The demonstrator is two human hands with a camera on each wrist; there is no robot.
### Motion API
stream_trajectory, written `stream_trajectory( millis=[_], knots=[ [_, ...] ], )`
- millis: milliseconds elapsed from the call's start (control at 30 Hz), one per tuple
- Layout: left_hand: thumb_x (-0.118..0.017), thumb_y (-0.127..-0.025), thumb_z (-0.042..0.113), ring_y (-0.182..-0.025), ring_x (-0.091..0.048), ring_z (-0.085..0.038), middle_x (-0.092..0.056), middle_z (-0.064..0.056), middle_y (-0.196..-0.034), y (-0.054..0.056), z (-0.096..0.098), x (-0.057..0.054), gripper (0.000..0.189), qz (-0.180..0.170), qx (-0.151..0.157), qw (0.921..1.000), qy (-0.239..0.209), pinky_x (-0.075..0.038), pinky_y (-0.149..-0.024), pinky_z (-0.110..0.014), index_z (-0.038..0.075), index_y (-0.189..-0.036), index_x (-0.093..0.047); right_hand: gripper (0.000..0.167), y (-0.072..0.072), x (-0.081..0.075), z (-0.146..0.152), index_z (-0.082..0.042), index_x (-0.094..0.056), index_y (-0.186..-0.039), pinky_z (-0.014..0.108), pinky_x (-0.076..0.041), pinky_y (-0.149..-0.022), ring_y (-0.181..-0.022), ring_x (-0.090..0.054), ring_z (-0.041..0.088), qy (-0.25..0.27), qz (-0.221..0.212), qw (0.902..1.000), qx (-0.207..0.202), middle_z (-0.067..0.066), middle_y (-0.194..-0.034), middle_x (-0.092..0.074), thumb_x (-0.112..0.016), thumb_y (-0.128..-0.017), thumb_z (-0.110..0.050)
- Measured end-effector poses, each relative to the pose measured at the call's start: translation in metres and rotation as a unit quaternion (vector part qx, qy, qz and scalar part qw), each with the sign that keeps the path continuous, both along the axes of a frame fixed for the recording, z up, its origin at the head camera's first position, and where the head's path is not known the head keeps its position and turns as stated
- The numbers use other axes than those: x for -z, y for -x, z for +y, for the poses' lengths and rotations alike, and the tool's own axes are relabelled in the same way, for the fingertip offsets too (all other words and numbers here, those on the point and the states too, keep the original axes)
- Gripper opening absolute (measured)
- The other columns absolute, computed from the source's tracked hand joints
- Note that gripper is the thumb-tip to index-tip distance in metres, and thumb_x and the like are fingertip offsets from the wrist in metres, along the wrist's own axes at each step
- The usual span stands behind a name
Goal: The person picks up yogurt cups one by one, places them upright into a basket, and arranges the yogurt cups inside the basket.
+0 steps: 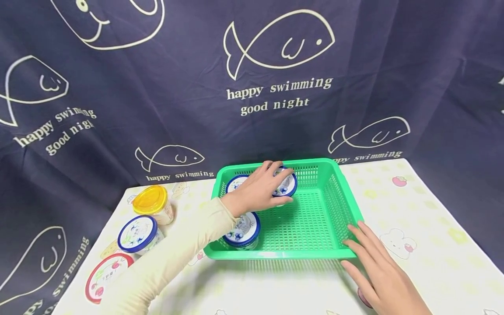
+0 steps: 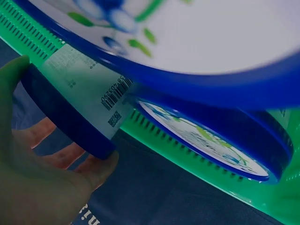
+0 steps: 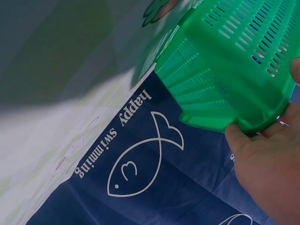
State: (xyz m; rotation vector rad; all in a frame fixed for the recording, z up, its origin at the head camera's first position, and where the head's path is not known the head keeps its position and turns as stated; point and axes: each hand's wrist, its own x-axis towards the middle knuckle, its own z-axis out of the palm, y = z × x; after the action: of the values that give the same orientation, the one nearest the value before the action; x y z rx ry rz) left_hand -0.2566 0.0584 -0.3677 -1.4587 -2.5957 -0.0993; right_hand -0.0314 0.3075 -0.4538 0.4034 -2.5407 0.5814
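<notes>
My left hand (image 1: 257,188) grips a blue-lidded tub (image 1: 290,186) by its lid, inside the back of a green basket (image 1: 315,253). In the left wrist view, thumb and fingers span that lid, and a barcode shows on the clear wall. Two more blue-lidded tubs stand in the basket: a back-left tub (image 1: 234,181), partly hidden by my hand, and a front-left tub (image 1: 246,227), partly behind my wrist. All have white lid tops with blueberry pictures. My right hand (image 1: 379,267) holds the basket's front-right corner, fingers over the rim and thumb outside.
Left of the basket stand a yellow-lidded tub (image 1: 151,200), another blue-lidded tub (image 1: 138,234) and a red-lidded tub (image 1: 108,275), the last partly covered by my left sleeve (image 1: 173,262). A patterned cloth covers the table (image 1: 433,227). A dark blue curtain (image 1: 275,135) hangs behind it.
</notes>
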Motion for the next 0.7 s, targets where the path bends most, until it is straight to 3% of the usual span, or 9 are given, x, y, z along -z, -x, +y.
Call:
stream_trajectory(
  millis=[367,700],
  knots=[
    [-0.050,-0.096,0.062,-0.136,-0.035,-0.030,-0.035,-0.015,-0.153,0.017,0.000,0.008,0.074,-0.022,-0.010,0.9985,0.049,-0.036,-0.111,-0.044,0.019,-0.154,-0.034,0.042,0.001,-0.001,-0.001,-0.009,-0.062,-0.125,0.019,-0.009,-0.119,-0.148,-0.026,0.027,-0.001,-0.003,1.0000,-0.006,0.009,-0.150,-0.045,-0.074,-0.088,-0.024],
    [-0.049,-0.098,0.059,-0.137,-0.036,-0.034,-0.032,-0.018,-0.154,0.017,0.010,0.010,0.078,-0.035,0.004,0.9978,0.057,-0.037,-0.110,-0.045,0.023,-0.160,-0.017,0.041,0.000,-0.002,0.001,-0.008,-0.062,-0.124,0.024,-0.011,-0.120,-0.147,-0.028,0.029,-0.005,0.017,0.9998,-0.009,0.012,-0.148,-0.047,-0.071,-0.091,-0.029]
  ],
)
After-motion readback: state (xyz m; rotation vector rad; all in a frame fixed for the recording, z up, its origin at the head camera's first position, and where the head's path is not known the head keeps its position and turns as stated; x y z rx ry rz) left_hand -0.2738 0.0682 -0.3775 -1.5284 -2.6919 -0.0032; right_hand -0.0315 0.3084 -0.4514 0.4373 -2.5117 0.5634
